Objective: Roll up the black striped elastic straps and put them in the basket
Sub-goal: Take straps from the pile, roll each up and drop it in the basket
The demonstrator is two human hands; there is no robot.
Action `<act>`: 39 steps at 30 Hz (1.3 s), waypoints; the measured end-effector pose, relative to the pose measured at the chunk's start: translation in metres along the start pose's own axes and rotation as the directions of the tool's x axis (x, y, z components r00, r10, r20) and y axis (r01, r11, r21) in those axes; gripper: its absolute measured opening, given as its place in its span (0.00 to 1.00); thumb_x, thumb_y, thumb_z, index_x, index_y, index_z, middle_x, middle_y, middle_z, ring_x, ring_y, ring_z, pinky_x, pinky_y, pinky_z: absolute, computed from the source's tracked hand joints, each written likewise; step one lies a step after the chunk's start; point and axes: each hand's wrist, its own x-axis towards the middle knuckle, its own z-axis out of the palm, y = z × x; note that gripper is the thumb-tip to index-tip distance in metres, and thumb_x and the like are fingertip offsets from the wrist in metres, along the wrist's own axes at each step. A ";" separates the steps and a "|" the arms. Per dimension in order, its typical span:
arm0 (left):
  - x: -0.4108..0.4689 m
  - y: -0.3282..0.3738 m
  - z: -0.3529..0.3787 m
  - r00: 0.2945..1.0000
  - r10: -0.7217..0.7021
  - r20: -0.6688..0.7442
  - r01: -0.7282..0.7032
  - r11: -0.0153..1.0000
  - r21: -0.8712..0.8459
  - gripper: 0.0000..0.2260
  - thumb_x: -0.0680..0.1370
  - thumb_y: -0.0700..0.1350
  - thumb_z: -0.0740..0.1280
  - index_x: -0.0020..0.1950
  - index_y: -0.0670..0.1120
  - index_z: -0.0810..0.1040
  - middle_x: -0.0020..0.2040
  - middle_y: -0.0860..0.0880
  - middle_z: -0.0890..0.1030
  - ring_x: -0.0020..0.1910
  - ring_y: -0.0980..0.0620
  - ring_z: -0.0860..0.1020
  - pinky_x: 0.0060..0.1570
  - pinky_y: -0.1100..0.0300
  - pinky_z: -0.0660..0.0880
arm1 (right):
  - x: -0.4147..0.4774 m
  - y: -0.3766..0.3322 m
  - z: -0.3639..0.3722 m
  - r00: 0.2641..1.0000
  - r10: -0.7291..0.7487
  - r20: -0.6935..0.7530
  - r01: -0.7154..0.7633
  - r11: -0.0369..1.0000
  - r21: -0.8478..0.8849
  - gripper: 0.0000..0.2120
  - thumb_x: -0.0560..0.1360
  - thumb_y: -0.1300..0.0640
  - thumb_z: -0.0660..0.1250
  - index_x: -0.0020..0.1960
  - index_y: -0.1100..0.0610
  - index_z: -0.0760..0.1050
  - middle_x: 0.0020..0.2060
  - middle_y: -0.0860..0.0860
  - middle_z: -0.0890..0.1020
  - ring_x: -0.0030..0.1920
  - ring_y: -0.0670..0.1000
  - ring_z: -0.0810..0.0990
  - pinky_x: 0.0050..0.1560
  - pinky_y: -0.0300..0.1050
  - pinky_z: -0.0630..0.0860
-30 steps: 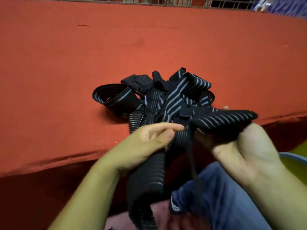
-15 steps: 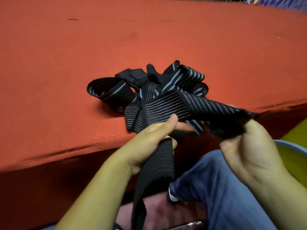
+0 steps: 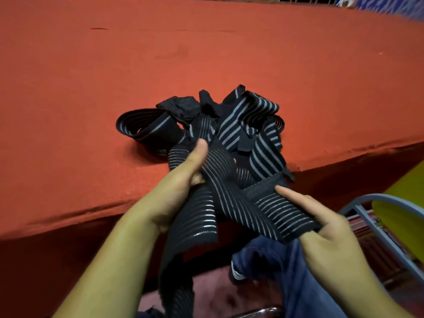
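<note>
A black striped elastic strap (image 3: 231, 193) stretches between both hands, just off the near edge of the red surface (image 3: 91, 111). The left hand (image 3: 174, 189) grasps it with the thumb pressed on top and the fingers curled underneath; from this grip one length hangs down past the left forearm toward the floor. To the right of the left hand the strap runs across to the right hand (image 3: 321, 223), which grasps its flat end: the index finger lies along the far edge of the strap, the thumb is hidden beneath it, and the other fingers are folded below. A plain dark patch without stripes sits on the strap just beside the right index fingertip.

Beyond both hands, a loose pile of straps (image 3: 229, 125) lies on the red surface near its edge, one of them curled into an open loop off to the left of the left hand. Below the right hand is a knee in blue trousers (image 3: 286, 271). To the right of the right hand stands a basket (image 3: 376, 221) with a grey rim and yellow-green side, partly cut off by the frame.
</note>
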 end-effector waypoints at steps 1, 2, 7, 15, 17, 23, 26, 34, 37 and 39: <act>0.000 -0.001 -0.004 1.000 0.022 -0.020 -0.020 0.996 0.086 0.23 0.78 0.62 0.66 0.57 0.44 0.85 0.55 0.43 0.87 0.55 0.47 0.85 0.58 0.53 0.78 | 0.000 0.000 0.001 1.000 -0.001 0.000 0.001 1.000 -0.008 0.39 0.69 0.85 0.55 0.62 0.50 0.84 0.56 0.39 0.86 0.58 0.37 0.83 0.56 0.26 0.75; 0.000 -0.002 -0.007 0.998 0.060 -0.024 -0.054 0.981 0.186 0.19 0.79 0.57 0.67 0.52 0.42 0.86 0.51 0.43 0.88 0.50 0.48 0.86 0.53 0.56 0.79 | -0.001 0.000 0.003 1.000 0.006 0.015 -0.006 1.000 -0.026 0.40 0.68 0.85 0.55 0.61 0.50 0.84 0.55 0.39 0.86 0.58 0.37 0.83 0.56 0.27 0.75; -0.002 0.007 -0.009 0.971 0.220 -0.094 -0.204 0.967 0.155 0.13 0.85 0.43 0.61 0.49 0.43 0.85 0.43 0.46 0.87 0.40 0.54 0.84 0.40 0.64 0.79 | -0.004 0.015 0.005 0.989 0.143 0.043 -0.143 0.990 -0.017 0.26 0.76 0.79 0.63 0.43 0.50 0.87 0.38 0.40 0.88 0.40 0.34 0.84 0.44 0.26 0.76; -0.006 0.016 -0.002 0.962 0.259 -0.089 -0.267 0.959 -0.094 0.27 0.86 0.41 0.56 0.32 0.54 0.85 0.22 0.52 0.76 0.20 0.61 0.74 0.22 0.71 0.70 | -0.006 0.033 0.001 0.781 0.297 0.550 -0.169 0.948 -0.272 0.10 0.76 0.62 0.76 0.55 0.51 0.85 0.51 0.41 0.87 0.53 0.35 0.83 0.60 0.38 0.78; -0.004 0.010 -0.002 0.973 0.230 -0.038 -0.232 0.970 -0.078 0.27 0.85 0.40 0.57 0.31 0.53 0.85 0.22 0.52 0.75 0.19 0.61 0.74 0.22 0.70 0.70 | 0.002 0.020 -0.001 0.840 0.200 0.504 -0.107 0.972 -0.207 0.19 0.76 0.47 0.77 0.66 0.41 0.79 0.62 0.32 0.82 0.66 0.32 0.77 0.68 0.37 0.73; -0.001 -0.001 0.004 0.974 0.217 0.063 -0.218 0.976 0.002 0.14 0.82 0.43 0.61 0.45 0.44 0.86 0.37 0.46 0.85 0.34 0.55 0.83 0.35 0.66 0.79 | 0.038 -0.041 0.024 0.972 -0.080 0.220 0.027 0.972 0.234 0.18 0.76 0.49 0.76 0.64 0.48 0.79 0.61 0.37 0.85 0.64 0.38 0.81 0.60 0.30 0.76; 0.002 -0.005 -0.001 0.975 0.216 0.046 -0.217 0.976 0.000 0.15 0.80 0.48 0.65 0.57 0.38 0.83 0.51 0.40 0.86 0.48 0.47 0.83 0.50 0.57 0.80 | 0.049 -0.042 0.039 0.988 -0.101 0.114 0.062 0.952 0.299 0.09 0.82 0.58 0.67 0.60 0.57 0.83 0.55 0.51 0.88 0.59 0.49 0.86 0.59 0.44 0.80; 0.006 0.000 -0.014 0.925 0.338 -0.172 -0.336 0.941 0.038 0.07 0.72 0.48 0.72 0.47 0.47 0.85 0.40 0.52 0.85 0.38 0.58 0.80 0.40 0.67 0.77 | 0.033 -0.029 0.038 0.949 0.244 0.199 -0.314 0.764 0.564 0.13 0.83 0.65 0.60 0.58 0.60 0.83 0.51 0.57 0.89 0.45 0.50 0.89 0.37 0.41 0.84; 0.007 -0.002 -0.012 0.907 0.383 -0.176 -0.378 0.924 0.063 0.08 0.75 0.43 0.72 0.53 0.48 0.84 0.39 0.55 0.83 0.39 0.61 0.79 0.42 0.69 0.76 | 0.031 -0.033 0.040 0.935 0.251 0.250 -0.354 0.711 0.608 0.14 0.83 0.65 0.59 0.61 0.61 0.82 0.53 0.58 0.88 0.48 0.51 0.89 0.38 0.42 0.84; 0.007 -0.003 -0.011 0.891 0.414 -0.188 -0.398 0.910 0.116 0.12 0.78 0.36 0.71 0.59 0.48 0.83 0.43 0.57 0.82 0.43 0.65 0.78 0.47 0.71 0.75 | 0.031 -0.038 0.040 0.933 0.229 0.278 -0.358 0.677 0.643 0.14 0.83 0.63 0.60 0.63 0.61 0.81 0.56 0.58 0.88 0.54 0.53 0.88 0.46 0.43 0.85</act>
